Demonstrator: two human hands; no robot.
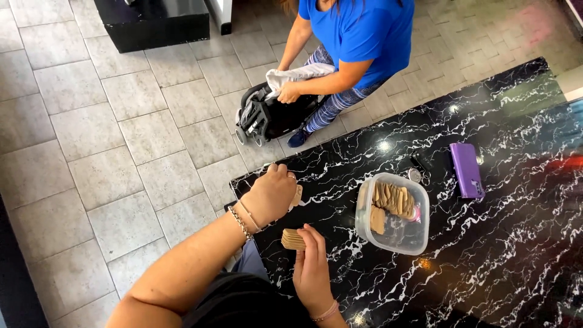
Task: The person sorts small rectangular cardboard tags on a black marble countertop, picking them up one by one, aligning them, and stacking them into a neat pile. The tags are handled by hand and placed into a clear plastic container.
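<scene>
Left hand: closed on one tan tag.
Right hand: gripping tag stack.
Plastic tub: 3 o'clock, on table.

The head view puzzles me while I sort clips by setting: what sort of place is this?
Probably a shop or salon counter, though it could be a home. A glossy black marbled countertop stands over a grey tiled floor, and another person beyond it handles a folded stroller.

A glossy black marble-patterned tabletop with white veins reflects ceiling lights; beyond its left edge, grey square stone floor tiles and a black glossy cabinet base.
</scene>
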